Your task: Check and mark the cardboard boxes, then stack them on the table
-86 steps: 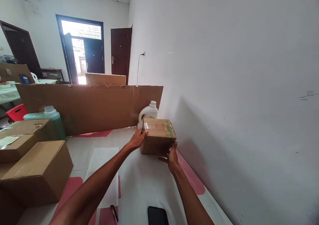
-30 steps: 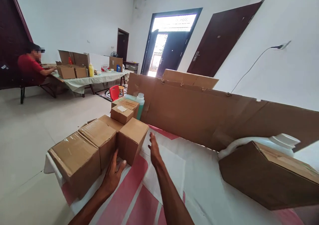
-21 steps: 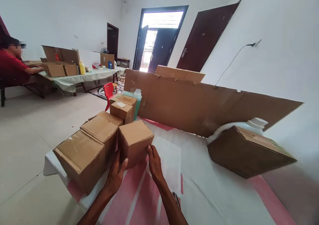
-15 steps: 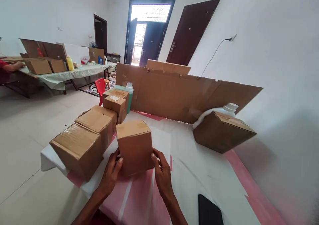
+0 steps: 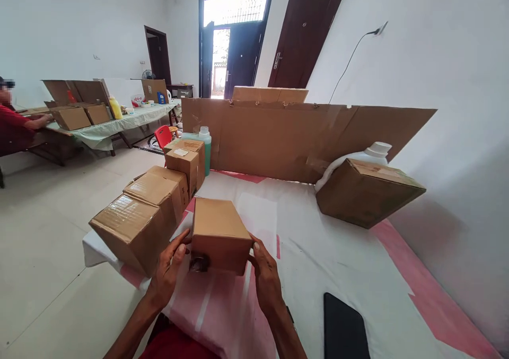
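A small cardboard box (image 5: 218, 221) is between my two hands, over the near part of the cloth-covered table. My right hand (image 5: 267, 277) grips its right side, thumb on the near face and fingers behind the edge. My left hand (image 5: 166, 271) is curved along its left side, fingertips at the edge; the contact there is partly hidden. A small dark, glossy object (image 5: 199, 264) shows at the box's lower left corner, its kind unclear. Left of the box, several closed cardboard boxes (image 5: 131, 218) stand in a row.
A bottle of green liquid (image 5: 204, 149) stands behind the row. A cardboard panel (image 5: 270, 141) spans the table's far side. At right, a tilted carton (image 5: 366, 194) leans against a white jug (image 5: 376, 153). A black phone-like slab (image 5: 345, 327) lies near right. Another person (image 5: 18, 123) sits far left.
The box has turned and tipped, showing more of its top face. The dark object has come into view at its lower left corner. My view has shifted slightly.
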A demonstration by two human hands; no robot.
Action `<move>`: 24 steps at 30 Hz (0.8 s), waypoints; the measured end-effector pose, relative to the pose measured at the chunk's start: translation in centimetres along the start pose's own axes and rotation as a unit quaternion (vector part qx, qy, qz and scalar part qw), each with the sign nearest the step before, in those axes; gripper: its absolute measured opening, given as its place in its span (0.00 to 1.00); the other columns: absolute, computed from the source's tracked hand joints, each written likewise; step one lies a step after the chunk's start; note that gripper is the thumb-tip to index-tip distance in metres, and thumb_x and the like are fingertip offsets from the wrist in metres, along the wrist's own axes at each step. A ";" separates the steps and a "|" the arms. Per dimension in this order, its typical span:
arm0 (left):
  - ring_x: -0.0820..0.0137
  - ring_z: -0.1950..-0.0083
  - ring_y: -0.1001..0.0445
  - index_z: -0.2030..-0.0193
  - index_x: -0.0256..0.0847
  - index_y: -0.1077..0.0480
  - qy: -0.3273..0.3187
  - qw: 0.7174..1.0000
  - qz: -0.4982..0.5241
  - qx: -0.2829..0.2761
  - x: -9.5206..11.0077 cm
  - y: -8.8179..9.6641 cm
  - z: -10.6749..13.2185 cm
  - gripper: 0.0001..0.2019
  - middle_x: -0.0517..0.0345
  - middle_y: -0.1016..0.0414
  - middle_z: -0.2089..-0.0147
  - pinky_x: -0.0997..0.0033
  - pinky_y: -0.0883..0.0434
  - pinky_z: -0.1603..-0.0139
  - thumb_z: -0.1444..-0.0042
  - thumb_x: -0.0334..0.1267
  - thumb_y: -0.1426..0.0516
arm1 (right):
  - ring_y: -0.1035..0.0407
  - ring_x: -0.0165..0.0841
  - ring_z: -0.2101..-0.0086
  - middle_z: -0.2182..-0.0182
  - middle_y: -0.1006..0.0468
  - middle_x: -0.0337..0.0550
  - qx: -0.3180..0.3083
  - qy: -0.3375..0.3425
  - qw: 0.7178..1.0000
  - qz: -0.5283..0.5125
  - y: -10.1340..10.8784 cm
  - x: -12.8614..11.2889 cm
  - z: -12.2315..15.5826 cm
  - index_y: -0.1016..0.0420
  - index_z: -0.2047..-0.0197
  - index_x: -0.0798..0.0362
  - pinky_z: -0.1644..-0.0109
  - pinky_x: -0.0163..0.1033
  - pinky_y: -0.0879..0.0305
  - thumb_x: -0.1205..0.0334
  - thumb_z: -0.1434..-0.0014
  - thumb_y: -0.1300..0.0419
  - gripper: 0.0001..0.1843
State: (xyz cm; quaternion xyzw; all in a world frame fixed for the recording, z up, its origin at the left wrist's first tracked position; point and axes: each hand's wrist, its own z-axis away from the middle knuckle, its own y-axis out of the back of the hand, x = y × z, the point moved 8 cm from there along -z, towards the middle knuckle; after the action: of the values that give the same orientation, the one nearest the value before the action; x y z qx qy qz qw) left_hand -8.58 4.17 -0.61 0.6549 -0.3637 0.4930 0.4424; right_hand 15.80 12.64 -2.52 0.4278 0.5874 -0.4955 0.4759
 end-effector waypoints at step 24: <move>0.59 0.44 0.26 0.36 0.44 0.32 -0.095 0.993 -0.003 -0.071 8.1 -5.4 -2.5 0.23 0.50 0.25 0.41 0.61 0.31 0.41 0.33 0.52 0.45 | 0.29 0.35 0.74 0.71 0.24 0.40 -0.015 -0.072 0.984 0.162 0.8 -1.9 8.6 0.23 0.50 0.49 0.71 0.39 0.31 0.33 0.34 0.44 0.28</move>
State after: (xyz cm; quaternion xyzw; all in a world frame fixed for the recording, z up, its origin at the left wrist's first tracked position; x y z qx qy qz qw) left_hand -2.45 8.05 6.32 0.6669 -0.4358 0.4002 0.4529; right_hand 18.13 4.22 -1.27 0.4732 0.4817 -0.4324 0.5975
